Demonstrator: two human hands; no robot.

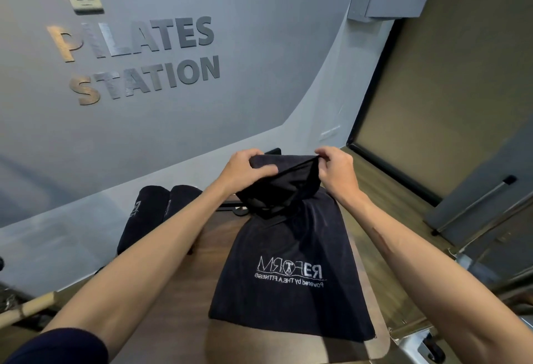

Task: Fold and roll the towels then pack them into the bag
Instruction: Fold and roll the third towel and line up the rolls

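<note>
A dark navy towel with a white logo lies on a brown wooden table, its near end flat and its far end lifted. My left hand pinches the lifted far edge at its left side, and my right hand pinches the same edge at its right side, holding the fold up above the table. Two rolled dark towels lie side by side on the table to the left. No bag can be made out.
A grey wall with metal letters rises behind the table. A wooden stick lies at the lower left. Metal frame parts stand at the table's right edge, with a dark panel and a rail on the right.
</note>
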